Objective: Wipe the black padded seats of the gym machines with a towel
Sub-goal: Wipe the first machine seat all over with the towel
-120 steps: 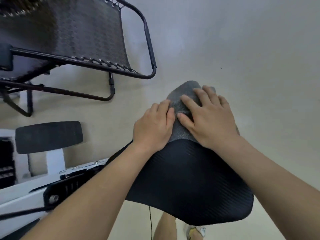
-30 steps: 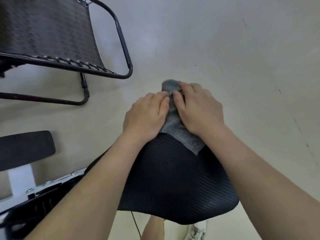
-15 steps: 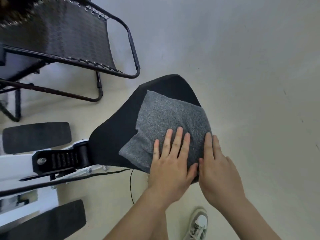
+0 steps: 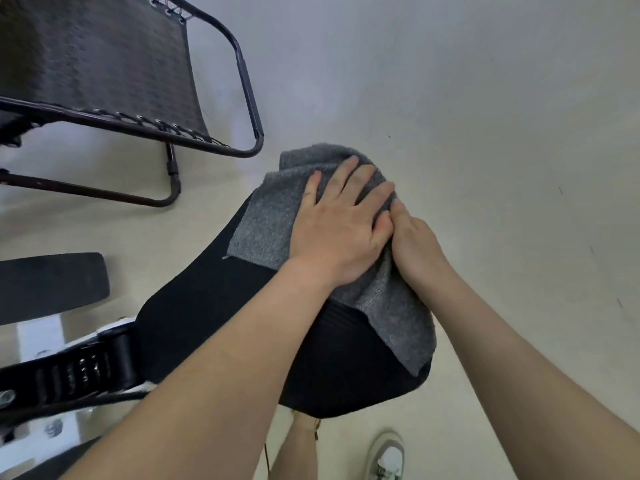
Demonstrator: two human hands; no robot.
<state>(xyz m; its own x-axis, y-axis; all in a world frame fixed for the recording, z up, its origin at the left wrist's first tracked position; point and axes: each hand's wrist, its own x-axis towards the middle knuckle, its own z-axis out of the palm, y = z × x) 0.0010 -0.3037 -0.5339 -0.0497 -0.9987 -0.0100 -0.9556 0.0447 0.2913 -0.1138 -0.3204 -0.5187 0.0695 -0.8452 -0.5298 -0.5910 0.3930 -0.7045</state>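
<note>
A grey towel point(image 4: 270, 216) lies spread over the far, narrow end of a black padded seat point(image 4: 194, 313). My left hand point(image 4: 341, 226) presses flat on the towel with its fingers stretched toward the seat's tip. My right hand point(image 4: 417, 247) is beside it on the right, its fingers curled over the towel's right edge. The towel's near corner hangs over the seat's right side. My forearms hide much of the seat's near half.
A black mesh lounge chair point(image 4: 104, 64) with a metal frame stands at the upper left. Another black pad point(image 4: 48, 285) on a white machine frame point(image 4: 38, 344) sits at the left. My shoe point(image 4: 388, 455) is on the pale floor below the seat.
Both hands have slid the towel from the seat's near wide part to its far narrow end. The towel is now bunched around the tip.
</note>
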